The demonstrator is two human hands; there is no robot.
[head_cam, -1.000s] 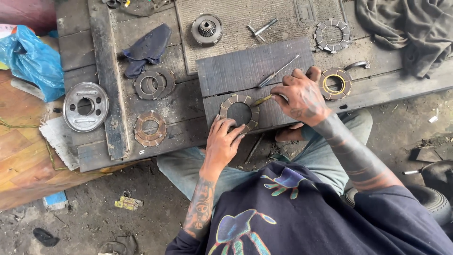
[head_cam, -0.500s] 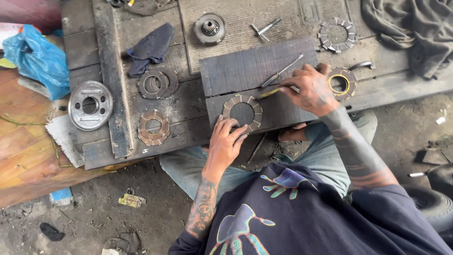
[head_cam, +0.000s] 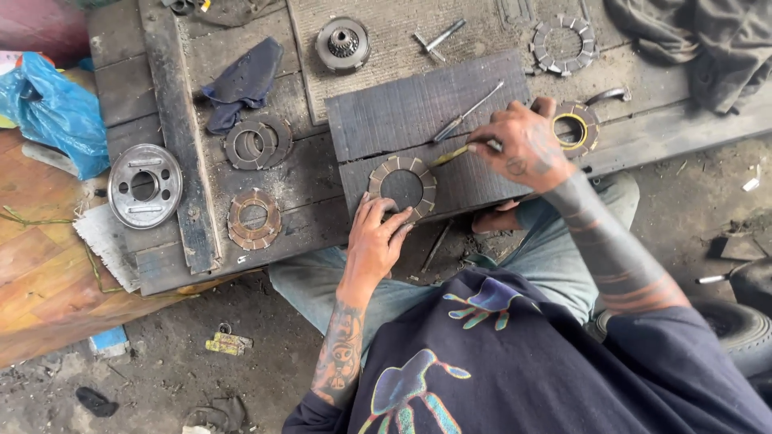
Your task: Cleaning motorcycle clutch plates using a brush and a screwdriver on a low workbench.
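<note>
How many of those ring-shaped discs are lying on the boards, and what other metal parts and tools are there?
Toothed ring discs: 5
Silver round plate with holes: 1
Round hub part: 1
Loose slim tools on the boards: 2
Yellow-handled tool in the right hand: 1
Total: 10
The left hand rests on the nearest disc.

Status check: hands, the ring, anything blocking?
Left hand steadies friction ring. Right hand grips yellow-handled tool, tip at rim. Loose screwdriver nearby, not blocking.

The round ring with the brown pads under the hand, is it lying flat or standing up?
Lying flat. The ring rests face up on the dark board, its hole showing whole, with the left hand pressing its near edge.
</note>
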